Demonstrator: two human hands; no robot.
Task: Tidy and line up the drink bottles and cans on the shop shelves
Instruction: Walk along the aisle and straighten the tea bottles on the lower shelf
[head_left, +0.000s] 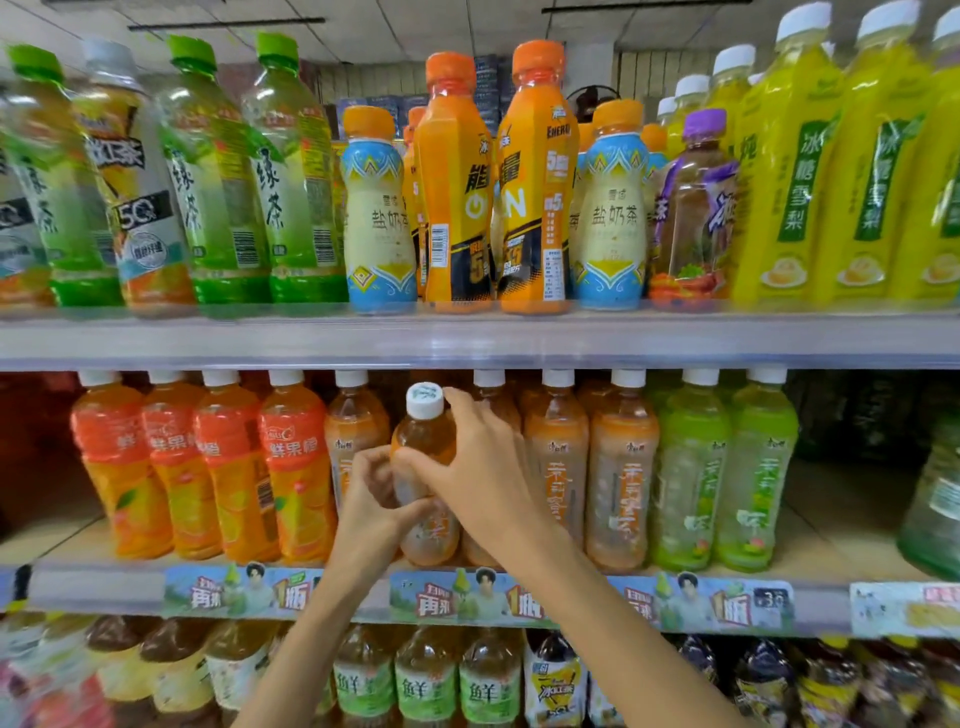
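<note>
An amber tea bottle (423, 441) with a white cap stands tilted toward me at the front of the middle shelf (104, 590). My right hand (480, 467) grips its upper body from the right, one finger reaching up near the cap. My left hand (371, 506) holds its lower body from the left, fingers curled round the label. Matching amber tea bottles (618, 467) stand in a row on both sides of it.
Orange juice bottles (208, 467) fill the middle shelf's left, green tea bottles (691, 467) its right. The top shelf carries green tea, orange energy drinks (535, 176) and yellow pear drinks (789, 171). More bottles (426, 675) stand on the bottom shelf. Dark space lies at far right.
</note>
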